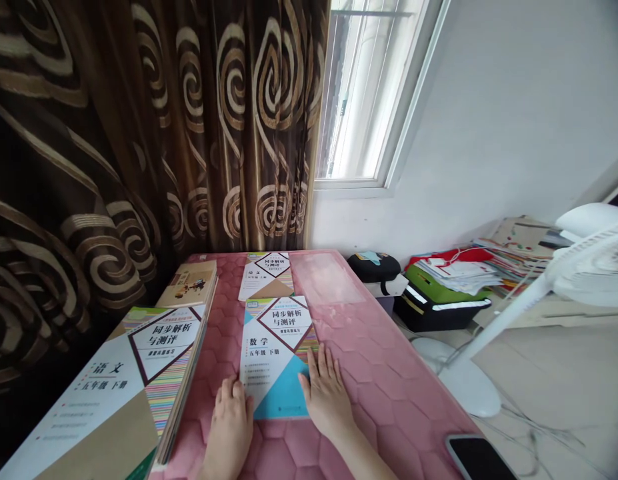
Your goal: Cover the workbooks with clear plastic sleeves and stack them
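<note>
A workbook [277,360] with a white and blue cover lies flat on the pink quilted tabletop [289,450], directly before me. Along its lower left edge rests my left hand [231,417], fingers loosely bent and the thumb at the cover's side. My right hand [327,387] lies at the opposite edge with fingers stretched forward and the thumb touching the cover. Neither hand wraps around the book. Just beyond it, a similar workbook [259,272] with a tan lower corner lies on the table.
At the left stands a stack of books [113,373], with a tan booklet [193,283] behind it. A phone [481,459] lies near the right front edge. A white fan [519,313], a black case [373,268] and a green and black box [439,303] stand to the right. A patterned curtain [229,120] hangs behind.
</note>
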`<state>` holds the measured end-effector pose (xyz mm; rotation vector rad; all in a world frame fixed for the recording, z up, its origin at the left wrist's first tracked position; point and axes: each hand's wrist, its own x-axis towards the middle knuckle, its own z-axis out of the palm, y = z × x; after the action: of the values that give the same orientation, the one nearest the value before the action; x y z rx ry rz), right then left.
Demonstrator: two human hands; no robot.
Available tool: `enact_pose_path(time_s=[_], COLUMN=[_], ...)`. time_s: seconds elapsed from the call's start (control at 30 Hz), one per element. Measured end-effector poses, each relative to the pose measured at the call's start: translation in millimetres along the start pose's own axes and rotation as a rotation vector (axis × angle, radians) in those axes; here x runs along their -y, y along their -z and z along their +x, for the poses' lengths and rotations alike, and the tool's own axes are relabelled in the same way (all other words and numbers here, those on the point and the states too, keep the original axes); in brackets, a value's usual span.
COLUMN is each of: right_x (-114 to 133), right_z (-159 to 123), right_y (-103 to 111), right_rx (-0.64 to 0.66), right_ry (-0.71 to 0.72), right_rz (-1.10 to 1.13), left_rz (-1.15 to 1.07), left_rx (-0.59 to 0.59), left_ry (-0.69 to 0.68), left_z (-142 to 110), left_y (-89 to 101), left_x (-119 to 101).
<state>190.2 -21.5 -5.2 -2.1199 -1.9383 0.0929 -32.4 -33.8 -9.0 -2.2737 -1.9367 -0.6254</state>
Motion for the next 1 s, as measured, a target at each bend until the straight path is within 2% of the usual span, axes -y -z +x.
enact_pose_path(time_s=[0.13,0.23,0.33,0.5,0.63,0.8,0.93,1.0], right_x=[1,-1,-5,-15,-25,-31,-29,-28], right_z=[0,2,8,24,31,31,31,32], right_y=[-7,-6,-3,2,6,18,39,52], right_rx=[-0.008,-0.023,-0.075,-0.174,-0.146,0.004,-0.053,-0.089], right_ry=[-0.006,-0.011,-0.064,-0.190,-0.218,-0.160,-0.099,-0.119], right_rz=[0.005,0.013,0.022,0.167,0.353,0.526,0.652,0.583], left_rz=[-0.094,-0.261,-0.438,-0.768,-0.887,-0.979,-1.047,-1.084], left_rx=[0.278,0.383,0.300,-0.050,-0.180,-0.204,-0.132,-0.064], left_ry=[0.264,0.328,0.284,0.102,0.072,0.189,0.261,0.291], left_z=[47,68,67,48,42,42,55,66], left_y=[15.0,23.8,22.1,8.2,6.3,18.2,38.9,49.3], left_x=[-14,-20,-19,-12,-10,-13,-16,-17])
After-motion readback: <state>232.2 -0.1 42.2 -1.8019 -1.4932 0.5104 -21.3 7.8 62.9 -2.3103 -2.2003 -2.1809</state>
